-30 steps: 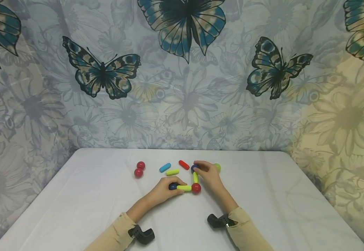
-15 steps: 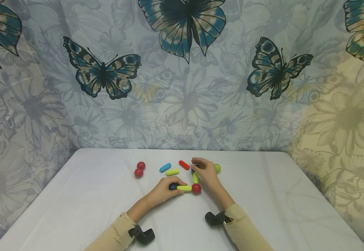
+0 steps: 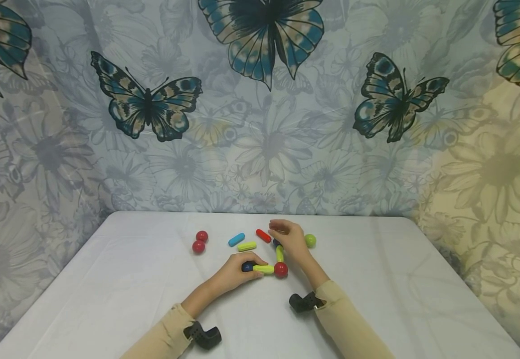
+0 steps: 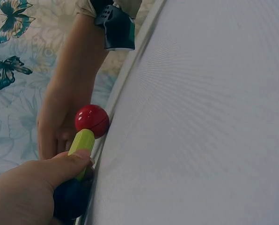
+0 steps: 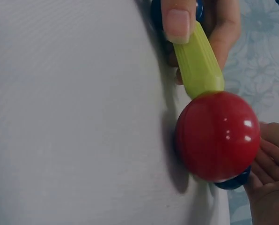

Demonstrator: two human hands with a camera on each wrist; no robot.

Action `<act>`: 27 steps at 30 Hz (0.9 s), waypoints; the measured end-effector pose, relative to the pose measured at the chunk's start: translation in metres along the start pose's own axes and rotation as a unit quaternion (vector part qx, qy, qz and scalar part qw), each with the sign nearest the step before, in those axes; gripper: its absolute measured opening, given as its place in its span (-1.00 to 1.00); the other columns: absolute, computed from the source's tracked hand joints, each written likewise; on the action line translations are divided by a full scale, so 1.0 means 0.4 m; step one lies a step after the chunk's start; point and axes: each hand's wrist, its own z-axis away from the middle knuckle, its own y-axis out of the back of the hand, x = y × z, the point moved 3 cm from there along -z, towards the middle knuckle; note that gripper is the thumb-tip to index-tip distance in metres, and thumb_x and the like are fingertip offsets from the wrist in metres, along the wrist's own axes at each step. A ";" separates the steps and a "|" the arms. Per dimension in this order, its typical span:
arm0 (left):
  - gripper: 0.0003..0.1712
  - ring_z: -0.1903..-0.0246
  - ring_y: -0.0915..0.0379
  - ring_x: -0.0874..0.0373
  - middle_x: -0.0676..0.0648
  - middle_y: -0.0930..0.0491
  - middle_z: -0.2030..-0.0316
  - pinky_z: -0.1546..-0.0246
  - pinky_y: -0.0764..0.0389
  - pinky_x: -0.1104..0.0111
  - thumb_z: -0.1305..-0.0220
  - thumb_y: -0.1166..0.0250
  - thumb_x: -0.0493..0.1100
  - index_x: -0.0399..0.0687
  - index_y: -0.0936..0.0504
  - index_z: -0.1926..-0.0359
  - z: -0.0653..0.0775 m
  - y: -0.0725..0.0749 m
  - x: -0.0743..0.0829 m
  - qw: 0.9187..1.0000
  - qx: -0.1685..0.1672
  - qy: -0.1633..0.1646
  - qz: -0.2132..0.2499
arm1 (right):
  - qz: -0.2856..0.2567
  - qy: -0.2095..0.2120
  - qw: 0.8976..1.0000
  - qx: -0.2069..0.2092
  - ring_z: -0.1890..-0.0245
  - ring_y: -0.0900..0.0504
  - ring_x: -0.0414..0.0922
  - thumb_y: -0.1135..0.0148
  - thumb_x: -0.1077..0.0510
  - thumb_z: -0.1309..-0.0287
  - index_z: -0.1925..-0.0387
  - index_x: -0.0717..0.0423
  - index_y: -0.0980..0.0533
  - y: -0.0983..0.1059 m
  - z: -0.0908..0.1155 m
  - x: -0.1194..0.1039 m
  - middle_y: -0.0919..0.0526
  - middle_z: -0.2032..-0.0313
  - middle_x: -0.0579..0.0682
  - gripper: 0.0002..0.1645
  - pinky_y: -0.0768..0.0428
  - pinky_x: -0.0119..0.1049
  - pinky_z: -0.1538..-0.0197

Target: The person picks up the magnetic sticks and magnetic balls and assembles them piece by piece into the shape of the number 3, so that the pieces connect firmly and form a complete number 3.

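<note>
Head view: your left hand (image 3: 236, 268) pinches ridged lime rod (image 3: 266, 269), glossy dark-blue ball (image 3: 247, 267) palmward, glossy red ball (image 3: 280, 269) past fingertips; right hand (image 3: 291, 240) fingers loose beside second dark-blue ball (image 3: 276, 243).

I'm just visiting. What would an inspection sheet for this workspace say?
Surface: white tabletop
Job's things: red ball joining two yellow-green sticks, a dark blue ball at each outer end
Clutter: two other red balls, green ball, blue stick, red stick, loose yellow-green stick
Hands: left hand pinches the nearer stick; right hand by the farther blue ball, contact unclear
Cables: nothing seen
Surroundings: butterfly-print backdrop
</note>
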 end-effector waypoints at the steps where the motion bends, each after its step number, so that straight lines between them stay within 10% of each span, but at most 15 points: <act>1: -0.73 -0.12 -0.53 0.18 0.14 -0.72 0.10 -0.31 -0.41 0.20 -0.17 -0.40 -0.13 0.15 -0.68 0.07 0.000 0.000 0.001 1.000 0.000 0.001 0.003 | -0.005 -0.001 1.000 -0.003 -0.10 -0.63 0.09 -0.29 0.29 -0.19 -0.07 0.32 -0.55 -0.002 -0.003 -0.002 -0.68 -0.02 0.22 -0.60 -0.60 -0.12 -0.19; 21: -0.74 -0.05 -0.57 0.00 -0.10 -0.73 0.12 -0.22 -0.49 0.29 -0.17 -0.37 -0.32 -0.18 -0.67 0.08 0.019 0.012 0.075 1.000 0.011 -0.013 0.006 | 0.018 0.022 0.997 -0.065 -0.03 -0.69 0.07 -0.34 0.27 -0.15 -0.03 0.28 -0.58 -0.058 -0.020 -0.033 -0.72 0.05 0.16 -0.62 -0.67 -0.16 -0.07; 27: -0.74 -0.08 -0.56 0.11 0.05 -0.73 0.11 -0.29 -0.44 0.26 -0.18 -0.40 -0.18 0.02 -0.68 0.07 0.003 0.003 0.013 1.000 0.006 -0.024 0.004 | 0.022 0.033 0.993 -0.109 -0.03 -0.68 0.05 -0.31 0.26 -0.18 -0.03 0.27 -0.58 -0.080 -0.005 -0.033 -0.71 0.02 0.16 -0.64 -0.64 -0.16 -0.12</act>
